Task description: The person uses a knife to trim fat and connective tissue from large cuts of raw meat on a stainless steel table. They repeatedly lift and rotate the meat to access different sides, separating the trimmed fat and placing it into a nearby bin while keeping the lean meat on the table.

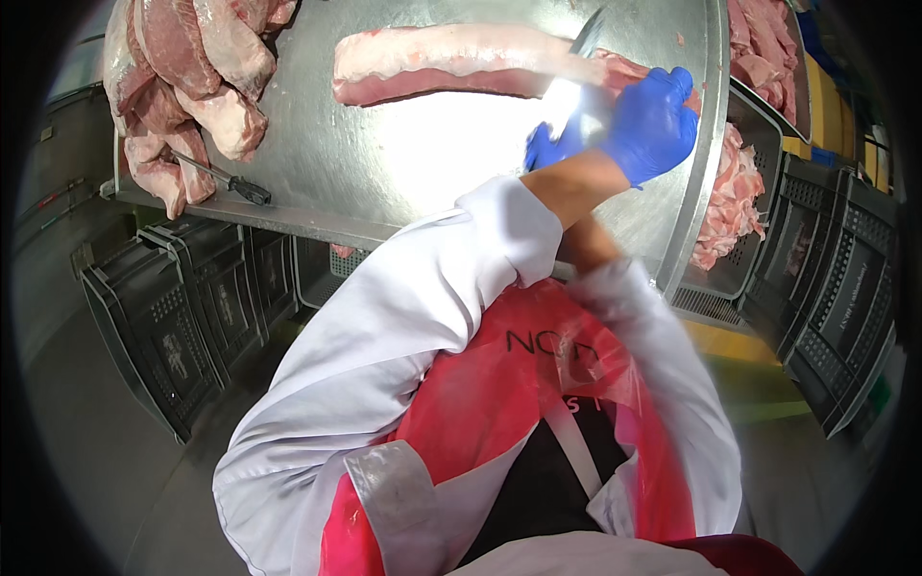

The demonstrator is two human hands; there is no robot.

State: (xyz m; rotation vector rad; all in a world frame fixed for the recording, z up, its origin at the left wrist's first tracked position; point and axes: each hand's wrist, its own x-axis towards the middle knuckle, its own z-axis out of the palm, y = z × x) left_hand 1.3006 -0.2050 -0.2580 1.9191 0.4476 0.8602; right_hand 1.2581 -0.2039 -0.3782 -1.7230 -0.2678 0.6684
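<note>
A long slab of meat [442, 60], pale fat on top and red along its near side, lies across the metal table. My left hand [651, 130], in a blue glove, is closed on its right end, with my left forearm crossing over the right one. Lower and to the left, my right hand [557, 146], also blue-gloved and blurred, is closed around a knife, its handle hidden. The knife blade [587, 35] crosses the slab just left of my left hand, its tip beyond the far edge. Glare washes out the lower blade.
Large meat cuts [197, 67] are piled at the table's left, beside a dark-handled sharpening steel [248, 189]. At the right, a crate holds meat trimmings [735, 197], below a tray of meat strips [764, 53]. Dark crates [158, 326] stand below the table [307, 173].
</note>
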